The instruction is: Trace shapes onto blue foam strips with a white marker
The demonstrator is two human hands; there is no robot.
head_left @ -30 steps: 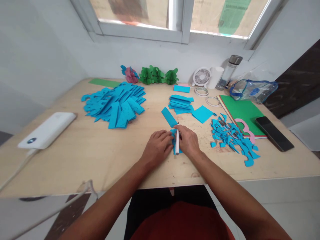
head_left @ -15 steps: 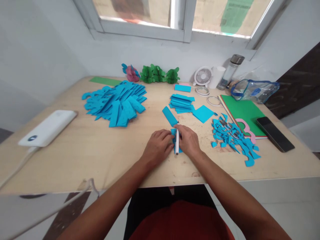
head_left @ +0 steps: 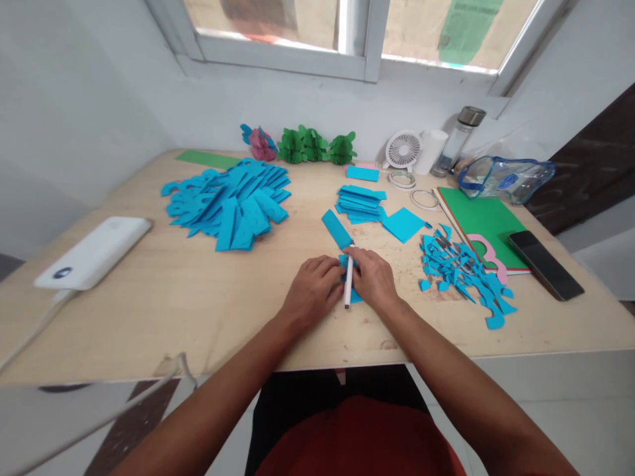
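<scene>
A white pen (head_left: pixel 348 284) with dark ends is in my right hand (head_left: pixel 373 276), whose fingers are closed round its upper part. Under the pen, between my two hands, lies a piece of blue paper (head_left: pixel 356 297) on the table, partly covered by fingers. My left hand (head_left: pixel 313 285) has its fingers curled against the paper's left side, holding it. Just beyond the fingertips is a blue paper strip (head_left: pixel 336 229) lying at a slant.
A heap of cut blue paper (head_left: pixel 233 198) spreads at left, behind a white power bank (head_left: pixel 94 253). Blue strips (head_left: pixel 360 203) are stacked ahead. Scraps (head_left: pixel 459 268), green sheets (head_left: pixel 481 221) and a phone (head_left: pixel 546 264) lie at right. A small fan (head_left: pixel 403 151) stands at the back.
The pen's near end has swung slightly left over the blue paper. Both hands stay in nearly the same place.
</scene>
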